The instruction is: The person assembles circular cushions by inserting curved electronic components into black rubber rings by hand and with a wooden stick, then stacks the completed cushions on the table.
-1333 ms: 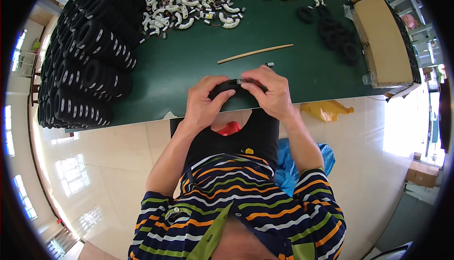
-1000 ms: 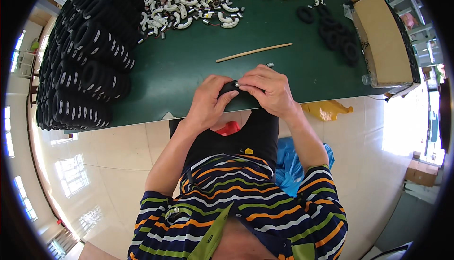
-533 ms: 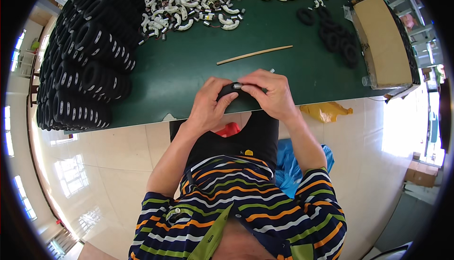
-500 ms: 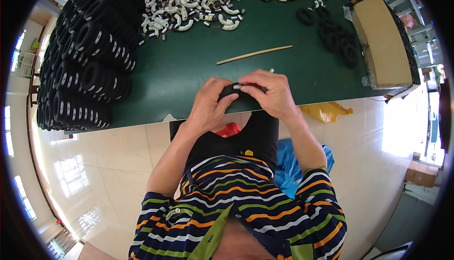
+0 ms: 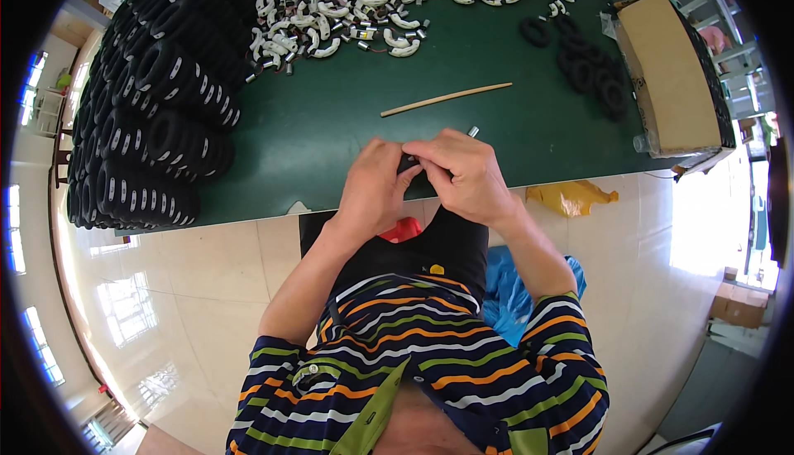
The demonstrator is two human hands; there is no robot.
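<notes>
Just above the table's front edge, my left hand point(image 5: 374, 186) is closed on a black ring point(image 5: 406, 164), mostly covered by my fingers. From the right, my right hand point(image 5: 465, 175) pinches the same ring, its thumb and forefinger pressed to it close to my left thumb. What lies beneath those fingertips is hidden. A small silver cylinder point(image 5: 473, 131) shows just beyond my right knuckles; what it is joined to cannot be seen. Farther out on the green table point(image 5: 322, 132) lies a thin wooden stick point(image 5: 447, 100).
Tall stacks of black rings point(image 5: 157, 124) with white marks fill the left. White curved parts point(image 5: 331, 8) with wires and silver cylinders heap at the back. Loose black rings point(image 5: 591, 70) lie beside a cardboard box point(image 5: 668, 74) at right. A blue bag point(image 5: 506, 294) is below the table.
My right fingers have closed over the silver cylinder end that showed at the ring. My left hand has shifted slightly right, and both hands are closer together.
</notes>
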